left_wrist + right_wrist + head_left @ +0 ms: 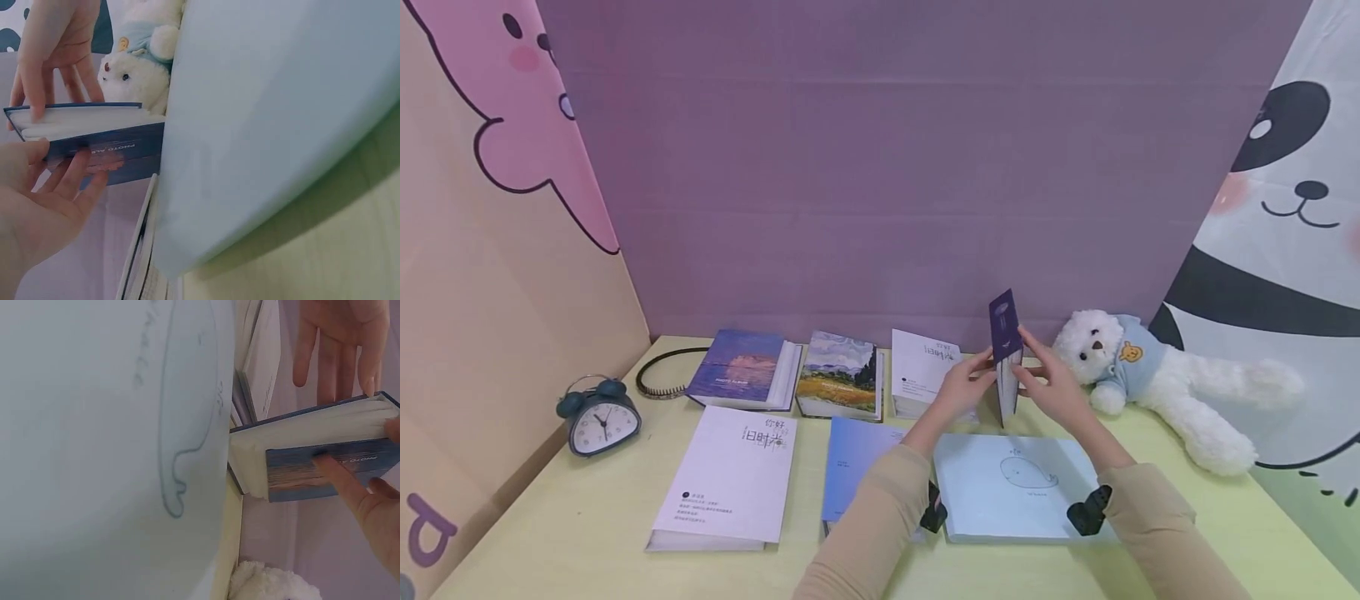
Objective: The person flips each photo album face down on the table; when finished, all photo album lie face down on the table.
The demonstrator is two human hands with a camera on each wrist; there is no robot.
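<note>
Both hands hold a dark blue photo album [1004, 323] upright near the back of the table, its white page edges facing me. My left hand [961, 385] grips it from the left, fingers spread on the cover and thumb at the edge, as the left wrist view shows. From the other side my right hand [1056, 387] holds it, thumb by the pages and fingers against the other cover. PHOTO lettering and a pinkish picture show on the album [350, 464] in the right wrist view. Just left stands a white-covered book [921, 362].
A whale-drawn white book [985, 492] lies under the forearms, beside a blue book [853, 467]. A white plush bear [1157, 375] lies right. Leftward are a landscape-covered album [838, 375], a sunset photo album [741, 367], a white book [730, 475], an alarm clock [602, 421] and a black headband [651, 367].
</note>
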